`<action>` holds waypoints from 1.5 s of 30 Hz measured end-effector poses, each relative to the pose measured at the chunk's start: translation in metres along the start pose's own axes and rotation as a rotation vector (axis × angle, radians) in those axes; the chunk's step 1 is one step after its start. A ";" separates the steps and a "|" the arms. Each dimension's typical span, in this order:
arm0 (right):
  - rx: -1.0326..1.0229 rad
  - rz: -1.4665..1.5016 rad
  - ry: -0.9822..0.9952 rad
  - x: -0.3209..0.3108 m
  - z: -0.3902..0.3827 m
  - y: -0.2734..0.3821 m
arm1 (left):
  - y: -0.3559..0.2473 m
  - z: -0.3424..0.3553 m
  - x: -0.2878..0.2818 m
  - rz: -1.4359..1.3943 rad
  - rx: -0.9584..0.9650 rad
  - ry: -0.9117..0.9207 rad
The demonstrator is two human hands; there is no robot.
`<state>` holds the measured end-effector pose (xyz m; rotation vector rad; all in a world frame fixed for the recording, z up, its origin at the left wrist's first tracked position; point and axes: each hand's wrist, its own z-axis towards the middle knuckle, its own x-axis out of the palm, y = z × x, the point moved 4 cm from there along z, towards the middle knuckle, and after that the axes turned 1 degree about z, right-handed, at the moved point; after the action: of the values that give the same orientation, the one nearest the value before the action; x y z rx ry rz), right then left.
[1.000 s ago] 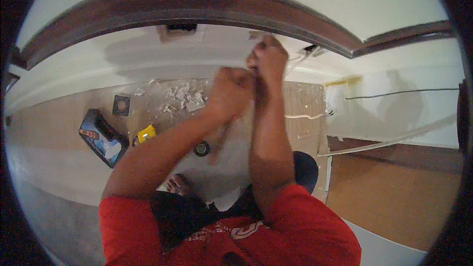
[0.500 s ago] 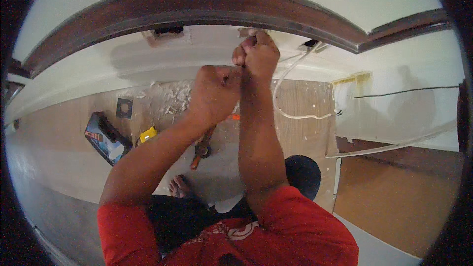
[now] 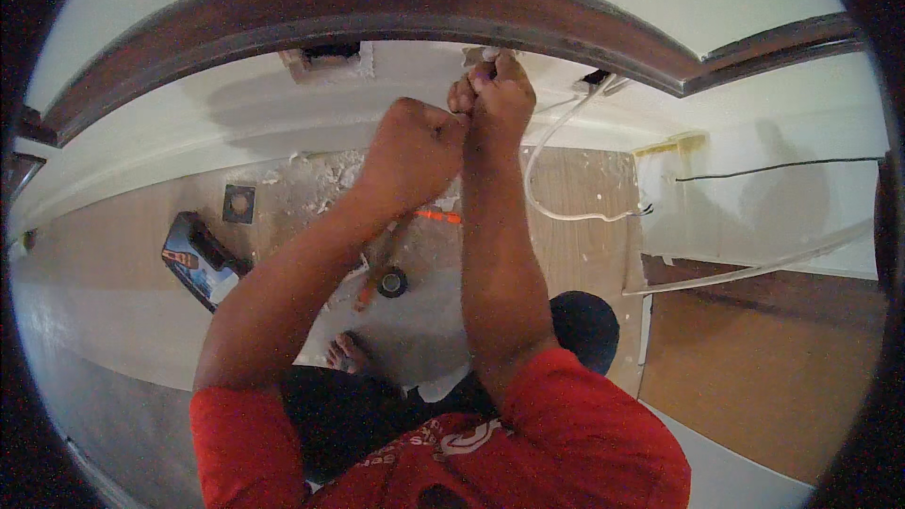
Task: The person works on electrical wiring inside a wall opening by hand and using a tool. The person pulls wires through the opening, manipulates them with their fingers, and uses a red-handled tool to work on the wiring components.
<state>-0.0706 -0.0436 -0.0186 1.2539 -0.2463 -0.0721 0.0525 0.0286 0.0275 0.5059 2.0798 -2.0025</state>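
Observation:
My right hand (image 3: 498, 99) is raised to the white wall under the dark wooden trim, its fingers curled closed beside a small chipped patch. A small pale bit shows at its fingertips; what it grips is hidden. Just left and slightly lower, my left hand (image 3: 415, 153) is closed in a fist by the right wrist, and its contents cannot be seen. To the right, a white cable (image 3: 534, 190) hangs in a loop from a dark hole in the wall (image 3: 596, 79).
Dark trim (image 3: 396, 14) runs overhead. Another rough hole (image 3: 332, 52) lies left in the wall. On the floor are plaster crumbs (image 3: 320, 177), a square dark plate (image 3: 238, 205), a black box (image 3: 193, 254), a black tape roll (image 3: 392, 282) and an orange-handled tool (image 3: 366, 294).
My left fist has shifted a little up and stays closed; the right hand remains at the wall patch. A yellow tool on the floor is now hidden by my left forearm.

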 end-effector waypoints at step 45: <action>0.475 -0.136 0.002 -0.020 0.003 0.053 | -0.018 0.035 0.064 -1.240 -0.194 0.265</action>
<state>-0.0948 -0.0256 0.0299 1.7426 -0.1801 -0.1347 -0.0156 0.0000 0.0176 -0.8321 3.1345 -2.2056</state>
